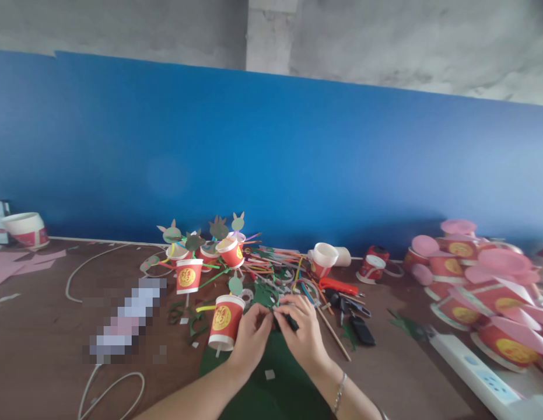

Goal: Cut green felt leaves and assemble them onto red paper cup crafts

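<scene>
My left hand (250, 337) and my right hand (300, 331) meet over a dark green felt sheet (275, 382) on the brown table (44, 350). Both hands pinch a small dark green piece (280, 319) between their fingertips. A red paper cup (225, 322) with a gold emblem lies tipped just left of my left hand. My right wrist wears a thin bracelet (339, 392).
Several red cups (189, 275) with green paper cut-outs and coloured straws (271, 269) stand behind the hands. Red pliers (339, 286), dark keys (361, 329) and a wooden stick lie to the right. Pink-lidded cups (485, 291) pile at far right beside a white power strip (472, 373). White cable loops at left.
</scene>
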The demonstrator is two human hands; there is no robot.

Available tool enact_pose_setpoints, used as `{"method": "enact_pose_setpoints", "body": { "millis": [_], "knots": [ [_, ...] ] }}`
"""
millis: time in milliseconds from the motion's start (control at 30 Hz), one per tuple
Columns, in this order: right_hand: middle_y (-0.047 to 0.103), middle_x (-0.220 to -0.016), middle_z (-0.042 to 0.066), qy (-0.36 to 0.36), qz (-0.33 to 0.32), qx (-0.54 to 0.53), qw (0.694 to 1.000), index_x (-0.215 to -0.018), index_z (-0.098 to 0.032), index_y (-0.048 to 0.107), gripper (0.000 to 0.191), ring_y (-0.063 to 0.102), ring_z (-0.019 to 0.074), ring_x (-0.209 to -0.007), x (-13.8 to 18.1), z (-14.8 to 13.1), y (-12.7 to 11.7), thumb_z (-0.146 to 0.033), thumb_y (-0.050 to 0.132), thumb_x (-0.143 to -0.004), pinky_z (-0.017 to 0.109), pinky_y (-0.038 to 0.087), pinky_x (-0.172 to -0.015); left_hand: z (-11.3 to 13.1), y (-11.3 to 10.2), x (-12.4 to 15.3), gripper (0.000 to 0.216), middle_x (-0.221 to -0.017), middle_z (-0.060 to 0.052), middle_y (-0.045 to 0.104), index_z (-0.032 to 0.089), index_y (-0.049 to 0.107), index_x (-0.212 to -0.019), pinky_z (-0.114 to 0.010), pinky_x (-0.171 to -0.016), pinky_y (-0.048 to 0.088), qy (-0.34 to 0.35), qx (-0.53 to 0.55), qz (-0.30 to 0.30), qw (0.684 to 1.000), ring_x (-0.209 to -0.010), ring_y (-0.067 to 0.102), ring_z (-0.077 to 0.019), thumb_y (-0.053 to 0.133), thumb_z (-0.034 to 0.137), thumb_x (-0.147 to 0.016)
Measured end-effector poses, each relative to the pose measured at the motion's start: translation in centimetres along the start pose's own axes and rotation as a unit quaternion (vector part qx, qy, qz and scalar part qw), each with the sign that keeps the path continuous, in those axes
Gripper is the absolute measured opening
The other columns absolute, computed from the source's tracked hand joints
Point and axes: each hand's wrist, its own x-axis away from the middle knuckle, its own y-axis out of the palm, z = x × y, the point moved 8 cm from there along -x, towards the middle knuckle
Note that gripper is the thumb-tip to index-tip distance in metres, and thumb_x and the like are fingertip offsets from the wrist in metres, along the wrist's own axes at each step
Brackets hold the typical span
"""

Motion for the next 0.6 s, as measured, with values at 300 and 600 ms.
{"method": "enact_pose_setpoints", "body": {
  "millis": [300,600],
  "knots": [
    [0.067,-0.078,0.004,0.016,-0.073,0.009,0.997,-0.074,-0.021,0.062,0.016,0.058,0.0206,-0.078,-0.1,0.1,1.0,-0.015,0.051,-0.083,0.035,0.042,-0.075,1.4,0.1,0.4,0.021,-0.065,0.001,0.048,0.017,0.050,-0.068,-0.023,-0.060,0.036,0.070,-0.060,-0.009,0.996,-0.064,0.045,-0.0132,0.050,0.032,-0.084],
    [0.061,-0.076,0.005,0.031,-0.030,0.007,0.999,-0.077,-0.019,0.055,0.016,0.055,0.0189,-0.075,0.2,1.5,1.0,-0.018,0.042,-0.087,0.031,0.042,-0.072,1.2,0.4,0.6,0.019,-0.066,0.001,0.048,0.018,0.049,-0.072,-0.022,-0.056,0.035,0.075,-0.103,-0.021,0.992,-0.061,0.045,-0.0126,0.046,0.032,-0.085]
  ]
}}
